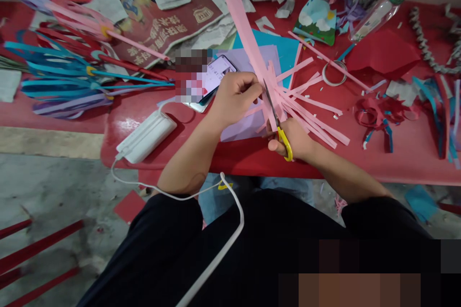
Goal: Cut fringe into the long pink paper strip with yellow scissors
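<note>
My left hand [239,93] pinches the edge of a long pink paper strip [242,19], which rises toward the top of the view. In my right hand [293,139] are yellow-handled scissors [284,144], their blades lying along the pink paper just right of my left fingers. Thin cut pink strips [317,120] fan out to the right above my right hand. Beneath the paper lie a lavender sheet [230,129] and a blue sheet [288,53]. A lit phone [219,74] rests behind my left hand.
A white power bank [146,136] with a cable sits left on the red table [194,153]. Blue, pink and purple paper-strip bundles lie farther left. Newspaper [162,24] is at the back. Right are a tape roll [334,73], a plastic bottle [392,2] and paper scraps.
</note>
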Motion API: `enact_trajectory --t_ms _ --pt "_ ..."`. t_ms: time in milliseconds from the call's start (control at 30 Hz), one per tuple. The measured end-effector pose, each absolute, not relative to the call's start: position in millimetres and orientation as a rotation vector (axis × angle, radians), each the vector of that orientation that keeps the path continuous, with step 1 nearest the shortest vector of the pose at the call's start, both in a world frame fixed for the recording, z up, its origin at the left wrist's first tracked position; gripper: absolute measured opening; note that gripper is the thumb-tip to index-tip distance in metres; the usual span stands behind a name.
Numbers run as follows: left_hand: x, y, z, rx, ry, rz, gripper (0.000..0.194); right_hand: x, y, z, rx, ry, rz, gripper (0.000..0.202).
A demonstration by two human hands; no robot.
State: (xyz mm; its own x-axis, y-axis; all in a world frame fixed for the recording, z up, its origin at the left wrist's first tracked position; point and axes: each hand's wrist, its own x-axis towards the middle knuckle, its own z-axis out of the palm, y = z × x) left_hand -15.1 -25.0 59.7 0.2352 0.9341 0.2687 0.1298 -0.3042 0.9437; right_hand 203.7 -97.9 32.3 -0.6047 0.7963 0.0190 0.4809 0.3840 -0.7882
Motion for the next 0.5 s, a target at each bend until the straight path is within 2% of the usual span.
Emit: enact_trajectory --t_ms 167,367,500 --pt "-15.6 -26.5 59.7 1.705 1.019 1.073 0.037 204.5 -96.4 27.0 -1.100 -2.233 1.033 0.113" --pt "-14.0 -28.3 60.7 1.681 1.003 1.029 0.031 206.4 -99.1 28.4 -1.173 -2.059 1.084 0.099" --pt "-14.5 -28.1 62.6 1.657 1.001 1.008 0.031 207.7 -97.3 32.9 -1.223 -2.138 0.971 0.098"
